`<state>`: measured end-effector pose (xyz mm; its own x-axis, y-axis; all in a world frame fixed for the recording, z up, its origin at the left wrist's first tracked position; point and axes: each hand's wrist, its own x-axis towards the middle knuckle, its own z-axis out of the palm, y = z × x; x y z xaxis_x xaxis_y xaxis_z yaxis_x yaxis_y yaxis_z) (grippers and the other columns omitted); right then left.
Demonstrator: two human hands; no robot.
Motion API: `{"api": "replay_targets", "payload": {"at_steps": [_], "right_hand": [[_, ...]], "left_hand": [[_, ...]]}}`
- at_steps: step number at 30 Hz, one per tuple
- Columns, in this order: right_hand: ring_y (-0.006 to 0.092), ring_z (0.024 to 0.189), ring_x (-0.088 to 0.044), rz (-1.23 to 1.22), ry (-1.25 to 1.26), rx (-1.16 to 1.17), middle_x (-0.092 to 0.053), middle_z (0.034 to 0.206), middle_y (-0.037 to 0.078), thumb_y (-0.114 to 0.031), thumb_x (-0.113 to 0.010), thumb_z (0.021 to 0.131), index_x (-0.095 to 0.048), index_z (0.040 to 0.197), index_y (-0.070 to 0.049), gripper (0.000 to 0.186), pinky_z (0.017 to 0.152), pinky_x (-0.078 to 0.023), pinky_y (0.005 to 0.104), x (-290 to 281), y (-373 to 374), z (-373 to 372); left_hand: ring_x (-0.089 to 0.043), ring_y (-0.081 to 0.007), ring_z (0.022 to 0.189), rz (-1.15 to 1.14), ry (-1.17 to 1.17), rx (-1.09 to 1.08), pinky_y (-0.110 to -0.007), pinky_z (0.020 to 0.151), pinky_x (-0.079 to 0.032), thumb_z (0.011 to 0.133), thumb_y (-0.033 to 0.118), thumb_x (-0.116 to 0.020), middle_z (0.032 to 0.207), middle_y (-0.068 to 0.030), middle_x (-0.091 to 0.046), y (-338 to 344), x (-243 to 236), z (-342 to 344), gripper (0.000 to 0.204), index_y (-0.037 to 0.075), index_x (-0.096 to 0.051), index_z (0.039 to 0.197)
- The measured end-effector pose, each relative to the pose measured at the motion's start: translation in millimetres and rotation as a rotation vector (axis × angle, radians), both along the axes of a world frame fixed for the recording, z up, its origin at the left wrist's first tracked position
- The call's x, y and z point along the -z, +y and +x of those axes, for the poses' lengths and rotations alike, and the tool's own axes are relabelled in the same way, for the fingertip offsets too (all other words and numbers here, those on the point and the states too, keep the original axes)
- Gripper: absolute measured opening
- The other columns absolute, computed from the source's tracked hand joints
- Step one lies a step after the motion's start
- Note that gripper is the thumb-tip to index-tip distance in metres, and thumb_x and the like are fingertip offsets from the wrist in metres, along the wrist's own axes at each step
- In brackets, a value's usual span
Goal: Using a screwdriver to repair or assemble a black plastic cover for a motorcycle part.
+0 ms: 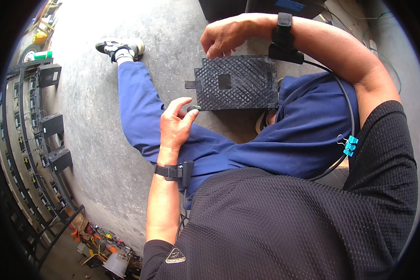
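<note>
A black panel [247,84] with a diamond-tread surface, a square dark patch and a tab on its left side lies between my legs. My left hand [175,121] is at its lower-left corner, thumb and fingers curled round a small dark green object [194,108]. Above the upper-left edge of the panel, my right hand [226,37] has its fingers bent downward; whatever they may grip is hidden. Black strapped devices with cables are on both my wrists, and a turquoise clip [350,146] hangs on the right cable.
Along the left stands a black metal rack [44,121] with boxy devices. Tools and clutter [107,247] lie at the lower left. Dark bins [284,9] and green cords are at the top right. My legs stretch over the grey concrete floor [84,116].
</note>
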<state>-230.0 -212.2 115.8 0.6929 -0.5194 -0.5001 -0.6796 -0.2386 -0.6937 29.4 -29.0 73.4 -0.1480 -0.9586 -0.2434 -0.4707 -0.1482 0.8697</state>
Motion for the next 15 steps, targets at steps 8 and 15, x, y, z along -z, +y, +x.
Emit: {"api": "replay_targets", "payload": {"at_steps": [8, 15], "right_hand": [[0.0184, 0.069, -0.067, 0.010, -0.014, -0.008, -0.068, 0.081, 0.010, -0.023, -0.063, 0.090, -0.068, 0.101, 0.002, 0.028, 0.060, -0.054, 0.0317, -3.4, -1.2, -3.0], [0.0194, 0.070, -0.068, 0.011, -0.009, 0.000, -0.069, 0.083, 0.011, -0.024, -0.062, 0.091, -0.068, 0.102, 0.002, 0.028, 0.061, -0.056, 0.0326, -7.3, -1.7, -0.4]], "left_hand": [[-0.057, -0.0055, 0.062, 0.088, 0.016, -0.074, -0.024, 0.057, -0.047, 0.086, 0.010, -0.071, 0.086, -0.0030, -0.072, -6.4, 7.7, -14.1, 0.021, 0.003, -0.070, 0.105], [-0.063, -0.0127, 0.065, -0.052, -0.124, -0.095, -0.028, 0.063, -0.051, 0.088, 0.014, -0.069, 0.083, -0.0081, -0.072, -13.3, 19.8, -12.5, 0.017, 0.002, -0.071, 0.099]]}}
